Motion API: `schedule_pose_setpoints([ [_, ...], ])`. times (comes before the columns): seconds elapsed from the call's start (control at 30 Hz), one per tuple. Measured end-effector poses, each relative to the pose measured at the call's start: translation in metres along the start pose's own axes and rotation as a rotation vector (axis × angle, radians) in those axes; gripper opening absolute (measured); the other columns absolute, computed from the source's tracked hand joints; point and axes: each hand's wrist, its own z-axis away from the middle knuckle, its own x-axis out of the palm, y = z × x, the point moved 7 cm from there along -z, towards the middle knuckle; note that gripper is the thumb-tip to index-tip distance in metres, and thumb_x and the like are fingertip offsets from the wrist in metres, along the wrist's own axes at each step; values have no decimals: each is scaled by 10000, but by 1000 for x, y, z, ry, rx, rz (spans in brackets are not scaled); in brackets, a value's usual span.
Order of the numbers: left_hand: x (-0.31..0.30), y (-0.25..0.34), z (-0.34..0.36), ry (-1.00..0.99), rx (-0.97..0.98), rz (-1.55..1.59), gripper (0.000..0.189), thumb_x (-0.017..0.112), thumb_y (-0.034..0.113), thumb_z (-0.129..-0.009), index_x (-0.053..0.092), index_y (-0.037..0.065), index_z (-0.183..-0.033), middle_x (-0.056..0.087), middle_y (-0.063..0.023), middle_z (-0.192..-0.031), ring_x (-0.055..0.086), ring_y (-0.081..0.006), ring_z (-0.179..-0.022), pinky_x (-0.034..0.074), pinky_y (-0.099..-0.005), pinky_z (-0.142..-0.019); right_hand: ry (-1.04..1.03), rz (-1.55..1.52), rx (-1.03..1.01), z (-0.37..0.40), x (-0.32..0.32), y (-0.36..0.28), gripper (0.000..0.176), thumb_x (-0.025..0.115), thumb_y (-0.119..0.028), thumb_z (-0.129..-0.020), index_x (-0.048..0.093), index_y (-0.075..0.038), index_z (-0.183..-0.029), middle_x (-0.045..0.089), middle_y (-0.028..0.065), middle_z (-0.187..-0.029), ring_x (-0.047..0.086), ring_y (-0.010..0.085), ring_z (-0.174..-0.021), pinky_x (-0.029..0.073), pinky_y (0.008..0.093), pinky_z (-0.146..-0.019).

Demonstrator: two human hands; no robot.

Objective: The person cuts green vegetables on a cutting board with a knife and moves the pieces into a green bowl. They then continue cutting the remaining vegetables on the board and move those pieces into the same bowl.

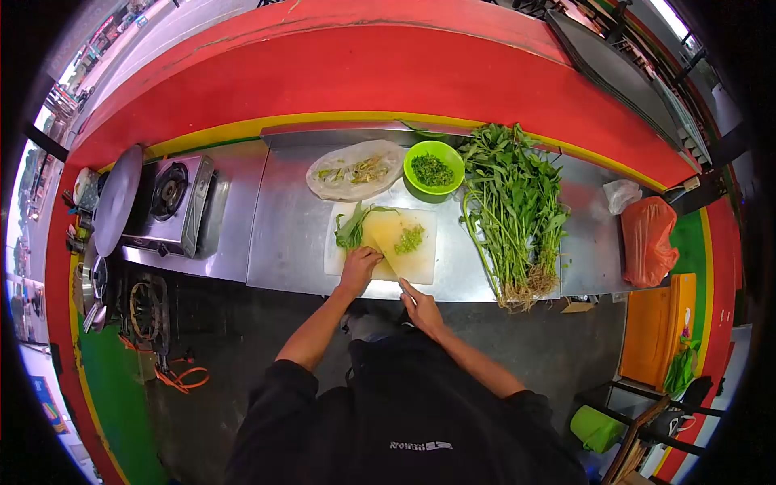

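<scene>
My left hand [360, 267] is closed on a small bunch of leafy greens [352, 231] at the left of the white cutting board [424, 275]. In my right hand [419, 305] is the handle of a knife [386, 257], its blade slanting up and left over the board close to my left fingers. Chopped green pieces [410, 238] form a small pile right of the blade. Behind the board stands a lime-green bowl [416, 192] with chopped greens [432, 170] in it. A clear plastic bag [329, 192] with trimmings lies to its left.
A large bundle of rooted leafy greens [517, 210] lies on the steel counter [283, 242] at right. Farther right are a red plastic bag [649, 241] and a clear bag [621, 196]. A gas stove [174, 198] and a large round lid [119, 200] stand left. A red wall [347, 73] runs behind.
</scene>
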Motion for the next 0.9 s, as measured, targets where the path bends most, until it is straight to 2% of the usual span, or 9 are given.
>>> schedule_pose_setpoints([
  [0.07,1,0,1,-10,-12,1,112,723,110,-901,777,78,-993,709,-51,-937,654,-278,-951,469,-425,-856,-23,18,44,-4,-2,-4,453,604,-217,-1047,569,-126,-1490,708,329,-1069,681,501,-1044,554,494,-867],
  [0.13,0,-1,1,-6,-5,-2,110,732,104,-889,780,81,-985,693,-49,-932,652,-276,-943,470,-422,-850,-139,29,219,-7,4,1,459,602,-234,-1057,561,-126,-1502,697,309,-1203,687,460,-1139,543,468,-952],
  [0.23,-4,2,1,37,8,-1,103,739,108,-884,782,82,-974,683,-50,-931,651,-273,-939,467,-424,-842,-34,39,68,-5,-1,-6,468,602,-253,-1057,553,-149,-1511,700,317,-1169,686,477,-1119,548,473,-933],
  [0.37,0,0,2,75,0,4,96,738,122,-890,784,86,-966,680,-58,-922,650,-275,-937,468,-430,-835,-39,73,184,0,-8,-3,467,605,-280,-1055,563,-170,-1506,702,314,-1169,685,479,-1120,548,467,-933],
  [0.43,2,-3,1,69,-54,7,94,739,124,-892,784,89,-967,684,-63,-923,651,-275,-936,471,-433,-839,57,5,171,1,-15,-4,468,608,-298,-1052,567,-187,-1505,697,321,-1175,681,480,-1129,547,465,-940],
  [0.57,2,4,-6,47,-75,-22,93,727,138,-912,785,89,-966,688,-73,-912,654,-285,-925,473,-433,-841,26,-10,141,5,-17,-2,484,607,-295,-1054,556,-142,-1510,698,301,-1224,669,453,-1188,533,445,-987],
  [0.67,2,6,-9,69,-46,-32,95,752,120,-900,785,72,-975,704,-84,-914,657,-298,-907,470,-438,-832,-27,-54,155,7,-13,-1,478,591,-304,-1057,548,-181,-1517,665,310,-1270,629,485,-1201,527,480,-1006],
  [0.8,6,-1,-8,54,-30,-23,106,746,141,-907,782,72,-979,705,-77,-915,653,-295,-914,464,-432,-833,8,-46,62,6,-8,1,473,593,-283,-1058,548,-169,-1515,675,304,-1262,619,487,-1213,525,480,-1015],
  [0.9,6,0,-9,40,-2,-34,108,751,132,-900,780,74,-986,699,-72,-913,652,-288,-911,459,-430,-824,-4,-32,72,6,-8,2,472,595,-272,-1059,547,-166,-1516,674,321,-1231,637,482,-1181,544,476,-962],
])
